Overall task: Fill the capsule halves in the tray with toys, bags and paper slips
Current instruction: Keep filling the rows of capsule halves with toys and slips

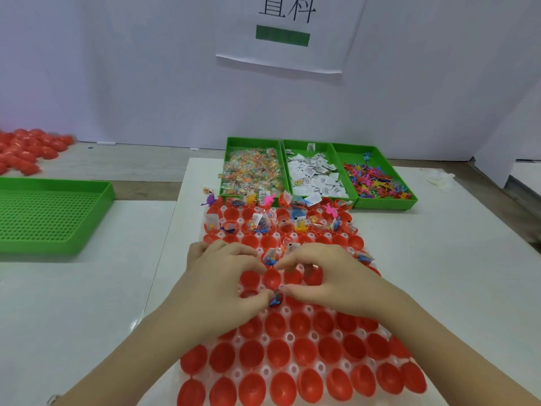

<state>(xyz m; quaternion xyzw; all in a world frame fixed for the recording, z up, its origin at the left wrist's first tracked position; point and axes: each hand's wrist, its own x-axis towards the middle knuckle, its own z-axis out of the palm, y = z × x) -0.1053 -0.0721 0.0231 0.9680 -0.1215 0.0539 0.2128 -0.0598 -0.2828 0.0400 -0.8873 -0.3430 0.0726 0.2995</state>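
At desk (439, 230) centre, tray (314, 335) of capsule halves (275, 323). The left hand (225, 276) grip pinches a blue toy (275, 300) over a middle half; right hand (330, 273) grip curled, contents indiscernible. 3 bins (380, 202) at 12 o'clock.

Left hand (222, 276) and right hand (330, 273) are crowding the middle of the clear plastic tray of red capsule halves (292, 356). Three green plastic bins (377, 204) are walling off the space just behind its far edge. Bare white tabletop (87, 303) is giving passage on both sides. A green perforated tray (52, 218) is sitting well to the left.
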